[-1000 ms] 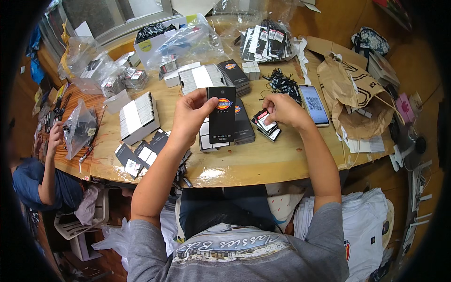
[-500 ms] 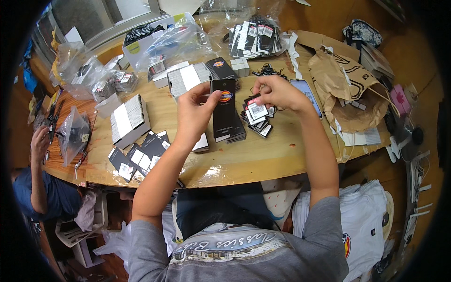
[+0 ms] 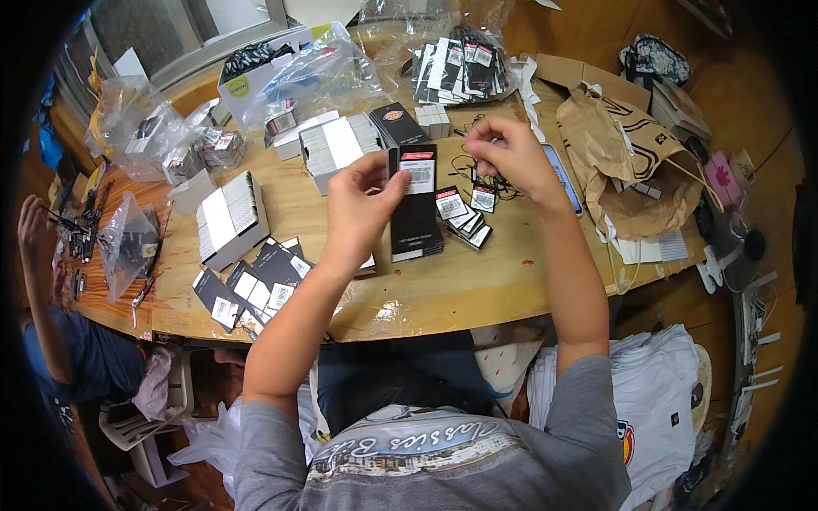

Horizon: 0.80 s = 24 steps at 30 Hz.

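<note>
Over the middle of the table, my left hand (image 3: 362, 200) is closed on a long black hang tag (image 3: 413, 223). A smaller barcode tag (image 3: 417, 175) with a red band lies against the top of it, under my left thumb. My right hand (image 3: 511, 162) is pinched at the edge of a tangle of black strings (image 3: 467, 170), a thin black string (image 3: 461, 133) showing at its fingertips. Below that hand, several small barcode tags (image 3: 464, 217) lie in a loose pile. More long black tags are stacked under the held one.
Boxes of packed white-edged tags (image 3: 232, 220) stand left of my hands. Black tags (image 3: 273, 271) lie fanned near the front edge. A phone (image 3: 562, 179) and a brown paper bag (image 3: 626, 162) are at right. At far left, a co-worker's hand (image 3: 32, 223) is beside black strips.
A small barcode tag has moved from my right hand onto the long tag in my left. My right hand has shifted up to the strings. The co-worker's hand has moved left.
</note>
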{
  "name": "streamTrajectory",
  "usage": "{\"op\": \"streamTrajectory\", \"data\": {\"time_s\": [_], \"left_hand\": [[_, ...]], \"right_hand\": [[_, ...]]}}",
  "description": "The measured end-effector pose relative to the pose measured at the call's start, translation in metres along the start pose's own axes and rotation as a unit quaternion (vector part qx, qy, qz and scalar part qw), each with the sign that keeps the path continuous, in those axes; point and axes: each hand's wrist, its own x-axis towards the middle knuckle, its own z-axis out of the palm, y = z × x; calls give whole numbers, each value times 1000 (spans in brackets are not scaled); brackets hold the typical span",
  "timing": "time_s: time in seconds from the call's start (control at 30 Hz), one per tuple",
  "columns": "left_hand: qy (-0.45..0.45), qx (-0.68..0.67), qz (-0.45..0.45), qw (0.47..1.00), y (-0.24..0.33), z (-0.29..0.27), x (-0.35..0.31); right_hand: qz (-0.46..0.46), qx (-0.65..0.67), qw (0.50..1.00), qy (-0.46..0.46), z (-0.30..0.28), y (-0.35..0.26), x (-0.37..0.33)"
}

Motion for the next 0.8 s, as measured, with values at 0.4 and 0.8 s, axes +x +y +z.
{"op": "streamTrajectory", "data": {"time_s": [0.4, 0.8], "left_hand": [[-23, -76, -48, 996, 17, -22, -13], [-86, -118, -108, 983, 8, -3, -11]], "right_hand": [[7, -147, 989, -32, -38, 71, -10], [-77, 214, 974, -9, -67, -7, -5]]}}
